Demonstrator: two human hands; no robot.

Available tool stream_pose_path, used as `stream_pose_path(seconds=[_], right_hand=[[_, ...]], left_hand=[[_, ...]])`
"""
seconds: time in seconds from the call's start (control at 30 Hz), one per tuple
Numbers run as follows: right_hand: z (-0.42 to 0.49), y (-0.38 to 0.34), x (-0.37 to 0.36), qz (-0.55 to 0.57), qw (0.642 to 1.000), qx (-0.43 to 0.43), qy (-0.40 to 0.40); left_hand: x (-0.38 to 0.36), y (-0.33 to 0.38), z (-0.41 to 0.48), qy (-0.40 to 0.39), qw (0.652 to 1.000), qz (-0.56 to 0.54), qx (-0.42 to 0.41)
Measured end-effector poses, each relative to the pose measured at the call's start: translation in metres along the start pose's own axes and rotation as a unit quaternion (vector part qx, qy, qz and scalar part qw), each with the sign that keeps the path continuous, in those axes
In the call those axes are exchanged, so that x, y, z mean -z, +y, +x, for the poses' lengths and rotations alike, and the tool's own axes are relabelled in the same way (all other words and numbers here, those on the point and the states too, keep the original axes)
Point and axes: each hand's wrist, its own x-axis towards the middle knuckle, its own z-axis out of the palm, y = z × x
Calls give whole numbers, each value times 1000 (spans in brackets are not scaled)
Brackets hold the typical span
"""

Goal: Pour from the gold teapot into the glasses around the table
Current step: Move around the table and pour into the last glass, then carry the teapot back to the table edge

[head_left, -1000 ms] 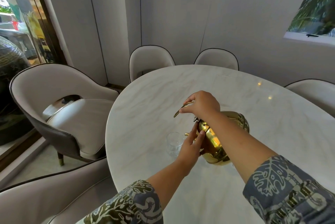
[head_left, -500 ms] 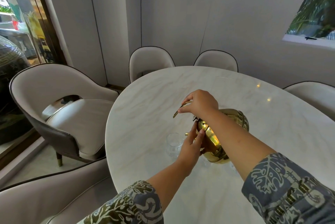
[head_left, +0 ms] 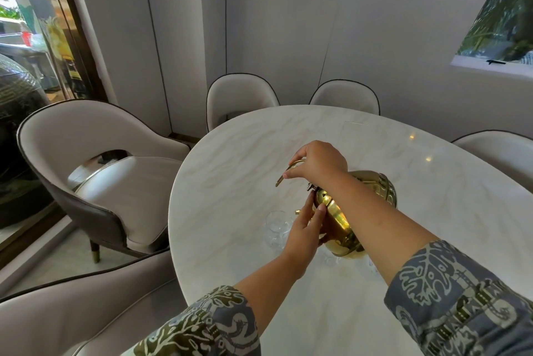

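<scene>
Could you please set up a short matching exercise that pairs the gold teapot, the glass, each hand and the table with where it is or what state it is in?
Column one:
1. gold teapot
2. glass
3. right hand
4. left hand

Column two:
A. grips the curved gold handle from above
B. stands upright on the marble table, clear and apparently empty
C. tipped on its side, spout end toward the glass
D. fingers rest on the lid end of the pot

Pairs: 1-C, 2-B, 3-A, 4-D
</scene>
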Motion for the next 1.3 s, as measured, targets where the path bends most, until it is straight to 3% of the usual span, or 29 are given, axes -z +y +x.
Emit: stream_pose_path(seconds=[0.27,0.53,0.73,1.0,1.3], right_hand=[[-3,12,0,30,999,-12,24],[-16,42,-5,137,987,-36,79],[-28,62,-9,225,964,-56,131],[-43,79,-10,359,911,-83,186],[-46,95,11,427,866,-96,243]], left_hand=[[2,-9,5,0,999,37,-1],[2,-13,7,-14,992,128,11],[0,-15,5,-8,974,224,-8],[3,-24,8,32,922,381,-60],[-12,-13,25,47,906,402,-128]])
